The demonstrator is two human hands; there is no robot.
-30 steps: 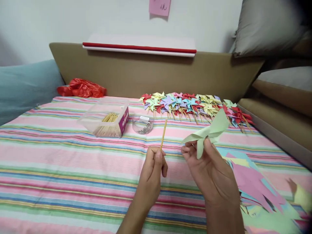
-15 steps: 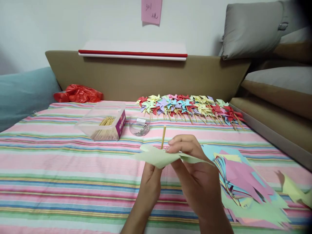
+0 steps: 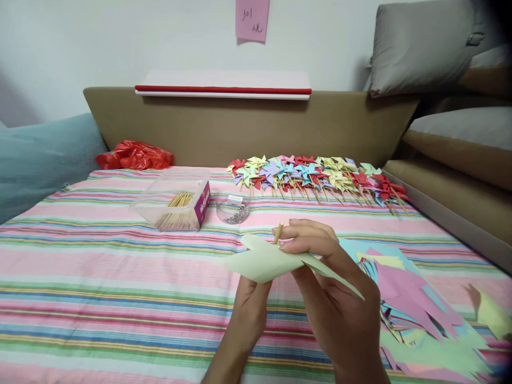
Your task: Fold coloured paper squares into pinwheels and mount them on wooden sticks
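Note:
My left hand [image 3: 250,309] grips a thin wooden stick [image 3: 278,233] from below; only the stick's tip shows above a pale green paper pinwheel [image 3: 266,261]. My right hand [image 3: 332,288] holds that green pinwheel flat, fingers pressed on its middle right beside the stick tip. Both hands hover over the striped cloth [image 3: 120,277]. The lower part of the stick is hidden behind the paper.
A row of finished coloured pinwheels [image 3: 316,176] lies at the back. A clear box of sticks [image 3: 176,205] and a small clear bowl of pins [image 3: 234,209] stand at centre left. Cut coloured paper [image 3: 412,298] is piled at right. A red bag [image 3: 134,154] lies far left.
My right hand has brought the green pinwheel from the right over onto the stick in my left hand. Less of the stick now shows above the paper.

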